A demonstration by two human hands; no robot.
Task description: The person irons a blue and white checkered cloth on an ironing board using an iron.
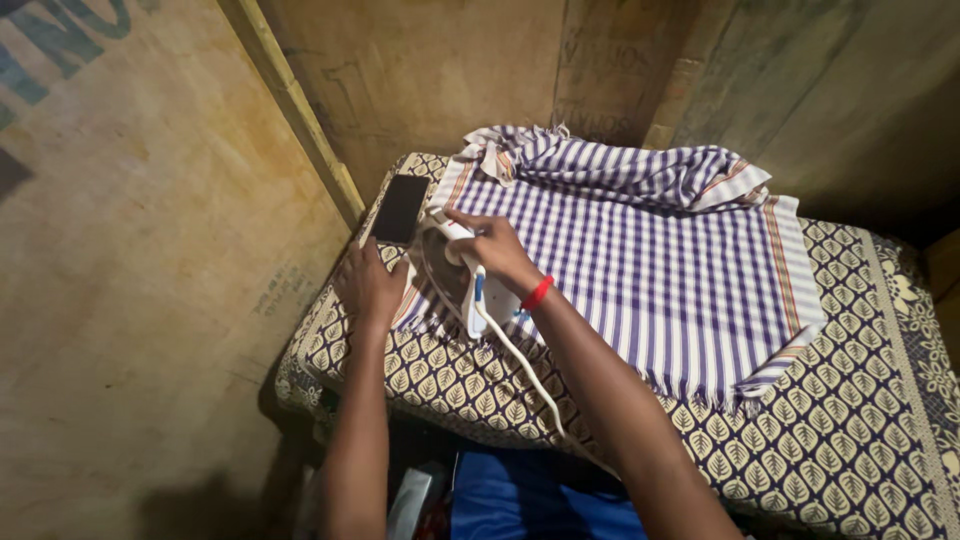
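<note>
Gripping the white iron (462, 275) with closed fingers, the right hand (500, 252) held it at the left edge of the purple-and-white checked cloth (640, 255). Fingers spread, the left hand (368, 285) pressed flat on the leaf-patterned table (850, 420) cover, just below a black phone (400, 208).
</note>
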